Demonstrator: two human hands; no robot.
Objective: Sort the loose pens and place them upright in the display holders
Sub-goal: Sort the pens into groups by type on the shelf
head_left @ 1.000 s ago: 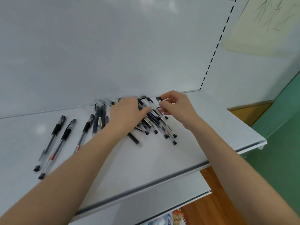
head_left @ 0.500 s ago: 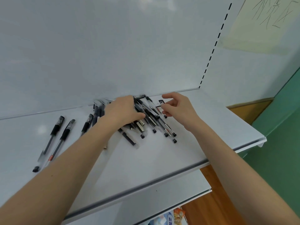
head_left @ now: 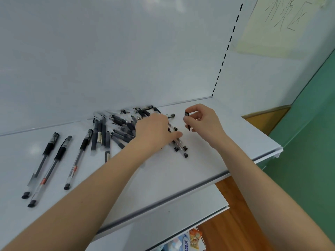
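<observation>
A heap of several black and clear pens (head_left: pixel 116 129) lies at the back of a white shelf (head_left: pixel 181 178). My left hand (head_left: pixel 154 131) rests palm down on the right part of the heap, fingers spread over the pens. My right hand (head_left: pixel 203 122) is just right of the heap, lifted a little, pinching a small black pen cap (head_left: pixel 187 118) between thumb and fingers. Three pens (head_left: pixel 54 160) lie apart in a row on the left of the shelf. No display holder is in view.
A white back panel (head_left: pixel 126 51) rises behind the shelf, with a slotted upright (head_left: pixel 226 49) at its right. A lower shelf (head_left: pixel 172 220) juts out below, with packaged goods (head_left: pixel 190 240) under it. Wooden floor and a green wall are at the right.
My right hand has drawn away to the right of the heap and lifted, holding the small black cap. My left hand has slid right over the pens.
</observation>
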